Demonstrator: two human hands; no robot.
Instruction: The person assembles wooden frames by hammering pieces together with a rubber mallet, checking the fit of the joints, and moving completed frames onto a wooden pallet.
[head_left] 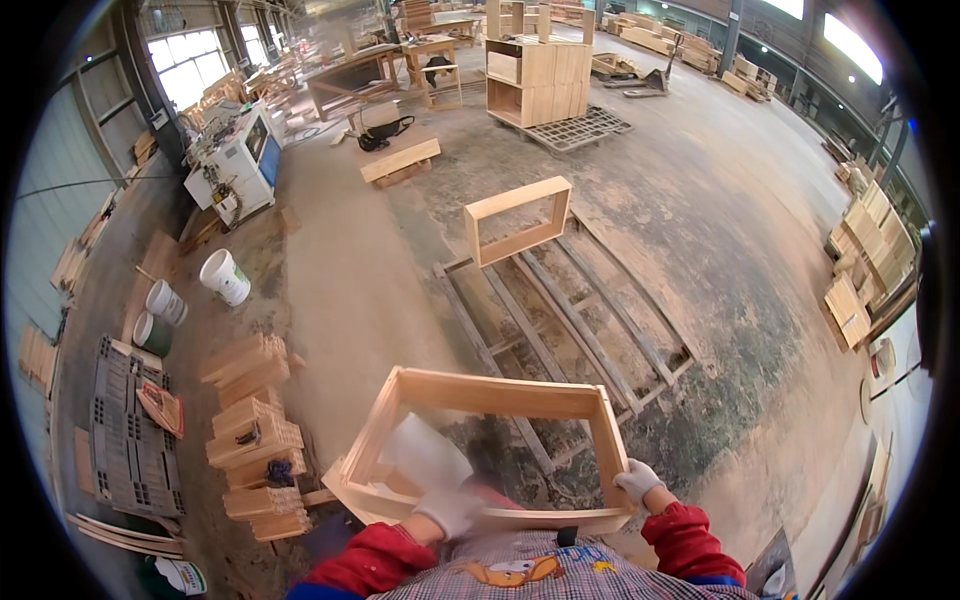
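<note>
A rectangular wooden frame (500,392), open through its middle, is tilted in front of my body. My right hand (637,482), in a white glove, grips its right side near the near corner. My left hand (452,510), also gloved, is at the near rail; motion smears it, so its fingers are unclear. Through the frame a whitish block-like shape (425,452) shows, its kind not clear. Farther off, a second wooden frame (518,218) stands on edge on a slatted pallet (572,310) lying on the floor.
Stacked wooden strips (255,430) stand to my left, with a dark plastic pallet (130,440) beyond. White buckets (225,278) stand farther up. A white machine (240,155) is at far left; stacked wooden boxes (540,80) sit on a grid pallet ahead. Boards (875,235) lean at right.
</note>
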